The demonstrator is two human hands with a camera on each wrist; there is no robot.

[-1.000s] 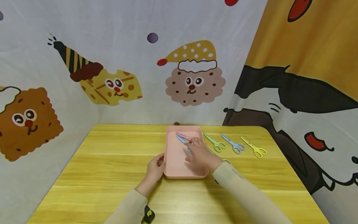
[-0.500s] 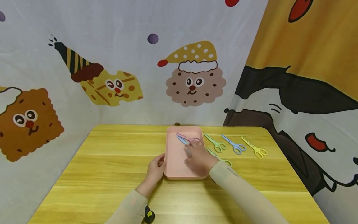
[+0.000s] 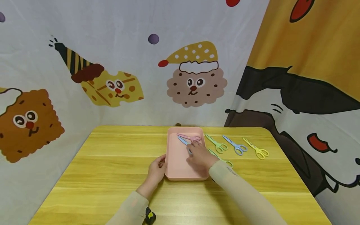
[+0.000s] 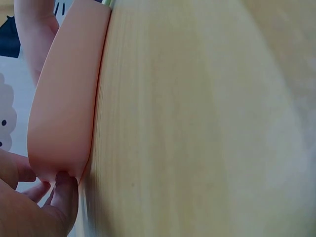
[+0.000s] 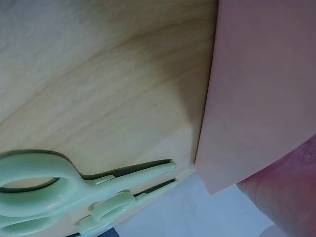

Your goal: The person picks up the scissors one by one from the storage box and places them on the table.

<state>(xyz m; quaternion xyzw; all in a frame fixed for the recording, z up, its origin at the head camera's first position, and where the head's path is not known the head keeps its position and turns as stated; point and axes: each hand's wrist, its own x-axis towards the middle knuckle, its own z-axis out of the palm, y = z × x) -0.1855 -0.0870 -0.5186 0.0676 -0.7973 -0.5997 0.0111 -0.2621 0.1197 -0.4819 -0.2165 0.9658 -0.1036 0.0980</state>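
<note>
A shallow pink tray [image 3: 174, 164] lies on the wooden table in the head view. My left hand [image 3: 156, 170] grips its left side; in the left wrist view, thumb and fingers pinch the tray's wall [image 4: 64, 108] at one end. Inside the tray are pink-handled scissors [image 3: 185, 136] and, just nearer to me, blue scissors [image 3: 183, 141]. My right hand [image 3: 201, 156] reaches over the tray's right wall, with thumb and fingers at the blue scissors' handle, which they partly hide. The right wrist view shows mostly the tray's outer side and green scissors [image 5: 123, 180].
Right of the tray lie two green scissors, one at the back [image 3: 212, 140] and one nearer [image 3: 215, 154], partly behind my right arm. Farther right are another pair of blue scissors [image 3: 230, 141] and yellow scissors [image 3: 250, 144]. A printed cloth [image 3: 126, 115] hangs behind the table.
My right hand has drawn slightly down and left inside the tray, uncovering the pink scissors' handle. The blue scissors have shifted slightly. My left hand stays at the tray's side.
</note>
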